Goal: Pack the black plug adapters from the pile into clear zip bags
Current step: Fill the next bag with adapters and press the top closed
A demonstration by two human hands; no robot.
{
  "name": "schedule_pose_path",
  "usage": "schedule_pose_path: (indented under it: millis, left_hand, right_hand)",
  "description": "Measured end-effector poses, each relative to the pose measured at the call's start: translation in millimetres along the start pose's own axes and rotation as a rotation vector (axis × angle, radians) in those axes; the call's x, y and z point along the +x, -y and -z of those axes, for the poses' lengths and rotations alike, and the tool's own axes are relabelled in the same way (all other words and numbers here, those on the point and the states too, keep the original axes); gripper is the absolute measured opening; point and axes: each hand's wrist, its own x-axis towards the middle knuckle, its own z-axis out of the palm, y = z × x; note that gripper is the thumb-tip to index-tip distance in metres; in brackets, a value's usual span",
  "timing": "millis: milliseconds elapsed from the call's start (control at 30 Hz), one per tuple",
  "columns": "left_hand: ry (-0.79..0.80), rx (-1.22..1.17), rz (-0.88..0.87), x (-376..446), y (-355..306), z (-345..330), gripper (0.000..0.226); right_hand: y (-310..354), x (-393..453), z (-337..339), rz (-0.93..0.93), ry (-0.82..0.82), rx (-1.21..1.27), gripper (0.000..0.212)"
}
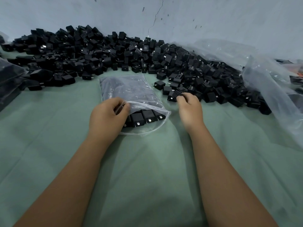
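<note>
Fingers of left hand (pixel 107 115) pinch open mouth of zip bag (pixel 129 94), adapters inside; right hand (pixel 188 106) fingers grip 1 adapter (pixel 177 94) at pile (pixel 114 51) edge, on green cloth (pixel 147 169).

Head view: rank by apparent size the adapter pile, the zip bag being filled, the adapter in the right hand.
1. adapter pile
2. zip bag, held open by the left hand
3. adapter pinched by the right hand

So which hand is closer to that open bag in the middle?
The left hand: it grips the upper lip of the bag at its mouth. The right hand is off to the bag's right, pinching an adapter at the pile's edge.
</note>
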Motion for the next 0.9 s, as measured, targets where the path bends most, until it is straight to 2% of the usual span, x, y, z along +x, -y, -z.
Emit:
schedule_pose_path:
  millis: [33, 100, 233, 333, 433, 600, 733, 833, 900]
  left_hand:
    - [-0.001, 0.004, -0.002, -0.1, 0.1, 0.3, 0.020]
    - [-0.004, 0.009, -0.001, -0.2, 0.1, 0.6, 0.019]
    - [0.002, -0.003, 0.007, -0.2, -0.6, -0.1, 0.021]
    - [0.002, -0.008, 0.005, -0.5, -1.1, -0.2, 0.021]
    - [0.001, -0.006, 0.000, -0.9, -0.8, -0.1, 0.020]
    - [0.003, -0.004, 0.004, -0.4, -0.5, -0.4, 0.021]
    - [0.001, -0.003, -0.001, -0.8, -1.0, -0.5, 0.021]
    - [0.000, -0.002, -0.005, -0.6, -0.3, 0.3, 0.022]
    - [-0.001, -0.006, -0.005, -0.5, 0.0, 0.4, 0.022]
  right_hand:
    - [2.2, -2.0, -1.0, -0.010, -0.019, 0.070, 0.019]
    - [3.5, -3.9, -1.1, 0.002, -0.033, 0.049, 0.026]
    - [-0.7, -3.5, -2.1, 0.071, 0.062, -0.283, 0.033]
    - [-3.6, 0.4, -4.4, 0.094, 0.026, -0.426, 0.040]
    - [-4.7, 3.0, -3.2, 0.042, -0.004, -0.382, 0.049]
    - [-6.6, 2.2, -1.8, 0.005, -0.041, -0.200, 0.026]
    - [-4.3, 1.6, -0.5, 0.037, -0.041, -0.180, 0.031]
    - [-3.1, 1.1, 0.3, -0.050, -0.102, -0.031, 0.019]
    - [-2.5, 0.0, 1.5, -0.091, -0.110, 0.035, 0.019]
